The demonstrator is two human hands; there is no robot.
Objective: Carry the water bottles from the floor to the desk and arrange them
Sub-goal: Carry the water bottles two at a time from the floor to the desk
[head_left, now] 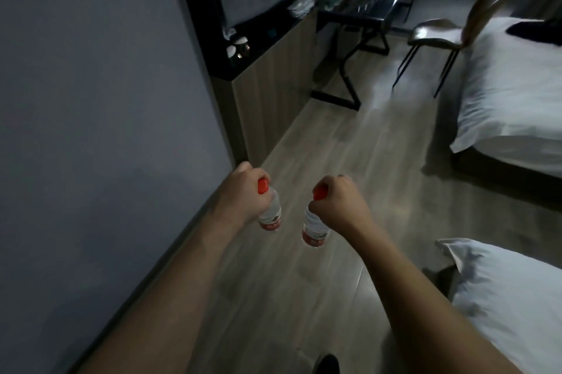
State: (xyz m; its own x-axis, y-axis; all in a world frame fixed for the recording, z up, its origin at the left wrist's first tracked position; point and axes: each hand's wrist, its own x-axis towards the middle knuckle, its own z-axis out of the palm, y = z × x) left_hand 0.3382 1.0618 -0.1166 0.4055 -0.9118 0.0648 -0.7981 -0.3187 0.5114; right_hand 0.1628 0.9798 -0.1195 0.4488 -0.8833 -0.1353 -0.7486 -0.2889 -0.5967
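Two clear plastic water bottles with red caps hang over the wood floor (pixel 304 136), one in each grip: left hand (pixel 243 191) clamped round the left bottle (pixel 271 215), right hand (pixel 337 200) round the right bottle (pixel 314 229). Both are held high by the neck, so either may swing or slip. The dark glass desk (pixel 362 7) stands well ahead, its bottle rows blurred in the dim light; fingers hide the necks.

The necks of both water bottles (pixel 270 217) (pixel 314 229) were hidden by the gripping hands. The bottles on the desk (pixel 359 13) were too blurred to be counted. A dark shoe (pixel 328 364) was cut off by the bottom edge.
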